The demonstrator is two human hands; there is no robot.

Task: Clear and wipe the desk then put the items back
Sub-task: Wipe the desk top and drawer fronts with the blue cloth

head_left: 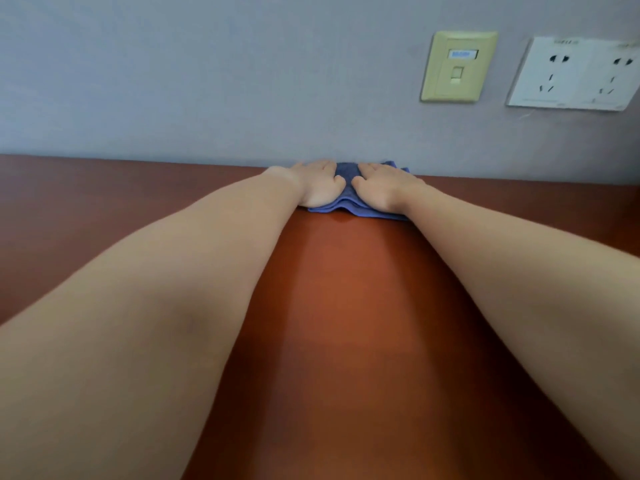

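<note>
Reddish-brown wood surface (346, 323), pretty glossy, runs back to a grey wall. Both arms are stretched all the way out, and the left hand (317, 183) and right hand (384, 188) lie flat side by side with fingers straight, palms pressing down. Under them is one folded blue cloth (348, 178), at the far edge touching the wall. Two wall plates: a white socket (571, 72) and a yellowish one (457, 65).

Two hands (320, 185) (381, 188), one blue cloth (347, 174), one desk (346, 306), two wall plates (459, 65) (575, 72).
</note>
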